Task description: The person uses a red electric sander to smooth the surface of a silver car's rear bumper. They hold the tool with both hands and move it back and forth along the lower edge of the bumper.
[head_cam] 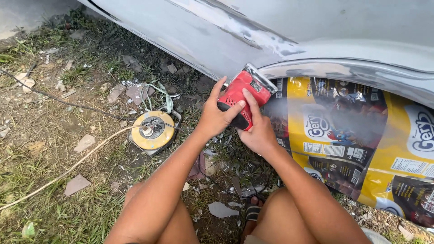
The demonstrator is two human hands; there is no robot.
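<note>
Red sander, left hand, right hand, car panel

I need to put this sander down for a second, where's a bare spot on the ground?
Freest patch: the grass left of your left knee, below the pale cable. Crowded: around the yellow cable reel, with cords and scattered debris, and under both hands near the masked wheel.

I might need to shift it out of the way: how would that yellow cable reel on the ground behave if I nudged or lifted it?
The yellow cable reel lies flat on its side in the grass, so it probably won't roll. Cables run off it, likely tugging back if lifted. It looks like it has a rigid metal frame and wound cord, so probably stiff and fairly heavy for its size.
</note>
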